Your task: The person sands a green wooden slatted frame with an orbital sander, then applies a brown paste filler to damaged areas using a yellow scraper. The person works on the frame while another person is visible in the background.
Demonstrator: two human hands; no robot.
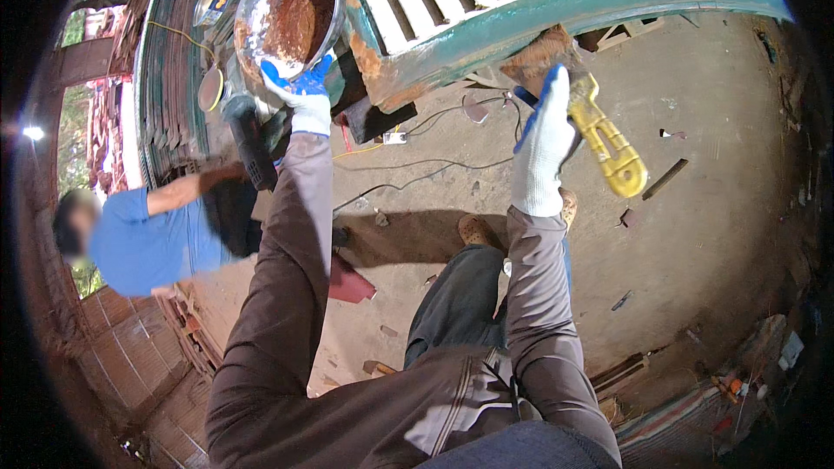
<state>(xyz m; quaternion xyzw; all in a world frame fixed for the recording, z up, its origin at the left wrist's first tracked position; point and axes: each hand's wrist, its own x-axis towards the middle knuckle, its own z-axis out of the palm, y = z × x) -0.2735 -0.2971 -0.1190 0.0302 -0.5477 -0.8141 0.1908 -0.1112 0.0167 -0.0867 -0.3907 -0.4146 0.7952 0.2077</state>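
My left hand (300,95), in a white glove with blue-coated fingers, grips the lower rim of a metal bowl (248,39). The bowl is tilted so that its inside shows, smeared with reddish-brown paste (300,13). In my right hand (543,143), gloved the same way, is a putty knife with a yellow handle (612,148). Its broad blade (539,56) points away from me and carries brown paste. The blade is close to the near edge of a green-painted frame with white slats (521,22), but I cannot tell whether they touch.
At the left, a person in a blue shirt (161,230) reaches toward a dark, long tool (250,143). Stacked green slatted panels (174,78) stand behind, with a can (211,4) on them. A dark cable (417,165) and scraps lie across the concrete floor (695,234).
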